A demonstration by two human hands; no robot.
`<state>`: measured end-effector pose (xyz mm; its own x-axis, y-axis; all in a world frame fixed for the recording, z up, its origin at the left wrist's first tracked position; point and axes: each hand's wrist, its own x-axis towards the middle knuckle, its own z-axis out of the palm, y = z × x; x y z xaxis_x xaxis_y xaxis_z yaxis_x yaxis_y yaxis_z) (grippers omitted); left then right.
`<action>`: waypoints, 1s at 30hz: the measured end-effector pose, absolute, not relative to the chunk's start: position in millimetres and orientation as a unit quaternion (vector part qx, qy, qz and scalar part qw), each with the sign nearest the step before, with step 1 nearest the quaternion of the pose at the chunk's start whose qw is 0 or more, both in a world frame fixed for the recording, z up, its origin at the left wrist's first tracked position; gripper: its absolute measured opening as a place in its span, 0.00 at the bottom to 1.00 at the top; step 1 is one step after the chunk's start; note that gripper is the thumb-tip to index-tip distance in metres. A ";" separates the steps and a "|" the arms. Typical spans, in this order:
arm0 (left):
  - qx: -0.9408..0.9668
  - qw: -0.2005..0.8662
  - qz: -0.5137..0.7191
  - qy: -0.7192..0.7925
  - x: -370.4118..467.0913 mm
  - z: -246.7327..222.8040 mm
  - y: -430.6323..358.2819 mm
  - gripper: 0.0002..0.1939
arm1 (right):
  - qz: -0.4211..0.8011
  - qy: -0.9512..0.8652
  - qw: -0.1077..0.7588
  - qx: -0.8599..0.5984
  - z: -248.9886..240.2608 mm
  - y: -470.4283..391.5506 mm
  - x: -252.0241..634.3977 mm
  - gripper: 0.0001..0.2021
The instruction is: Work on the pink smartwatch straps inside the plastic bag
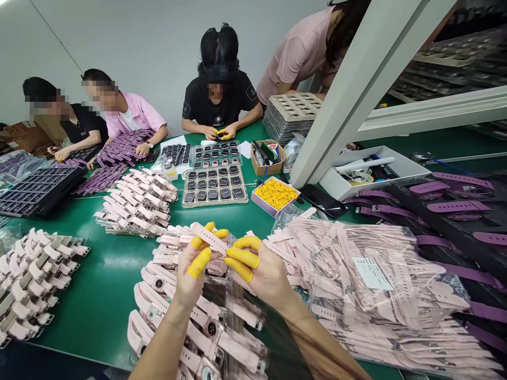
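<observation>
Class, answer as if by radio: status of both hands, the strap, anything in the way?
Left hand, right hand: both holding pale pink watch strap, yellow finger cots on. Strap raised, slanted. Pink-strapped watches below; nothing seen blocking either hand.

The pale pink strap [212, 240] looks like smooth, matt rubber, the yellow finger covers [243, 257] like thin, creased rubber. The bag [404, 253] on the right is clear, wrinkled, glossy plastic; its white label [372, 273] looks like paper. The green worktop [95, 316] has a smooth, faint sheen.

Workers [218, 103], parts trays [214, 202] and heaped watch straps [348, 264] show a workshop.
</observation>
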<state>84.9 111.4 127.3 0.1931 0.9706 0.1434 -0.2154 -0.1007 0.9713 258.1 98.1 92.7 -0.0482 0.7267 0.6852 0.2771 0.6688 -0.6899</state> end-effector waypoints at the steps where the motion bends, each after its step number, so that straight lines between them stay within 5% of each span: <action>1: 0.577 0.560 0.483 0.346 84.4 126.0 109.7 0.27 | 0.215 -0.678 0.604 -0.360 93.6 98.7 258.1 0.11; 6: 0.701 0.468 0.388 0.372 87.0 123.5 104.2 0.23 | 0.332 -0.594 0.649 -0.340 93.0 100.5 260.5 0.04; 12: 0.633 0.526 0.449 0.347 85.9 125.6 106.8 0.25 | 0.442 -0.501 0.677 -0.308 91.4 104.6 267.0 0.01; 20: 0.518 0.641 0.487 0.289 94.9 131.5 109.5 0.19 | 0.683 -0.418 0.572 -0.178 93.6 110.7 262.2 0.14; 30: 0.467 0.624 0.536 0.324 89.4 128.6 109.6 0.30 | 0.668 -0.411 0.563 -0.259 74.5 111.2 262.5 0.17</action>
